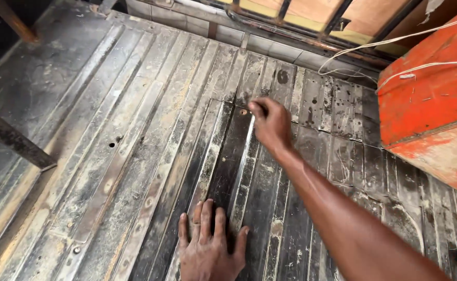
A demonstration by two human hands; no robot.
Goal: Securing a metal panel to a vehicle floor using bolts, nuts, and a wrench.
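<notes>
The left hand (pixel 210 244) lies flat, fingers spread, on the near end of a dark metal panel (pixel 228 156). The right hand (pixel 271 124) pinches at the panel's far edge beside a screw (pixel 243 112). The panel looks stiff, thin, grimy and sharp-edged, so best gripped along its long edges.

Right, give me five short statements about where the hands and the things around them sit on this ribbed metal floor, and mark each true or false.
1. The left hand lies flat, palm down, on the ribbed metal floor. True.
2. The right hand reaches farther forward than the left, its fingertips on the end of a dark metal strip. True.
3. The right hand holds a hammer. False: no tool shows in it; it only pinches at the strip's end.
4. An orange box stands to the left of both hands. False: it stands to the right.
5. White cords run over the orange box. True.
</notes>
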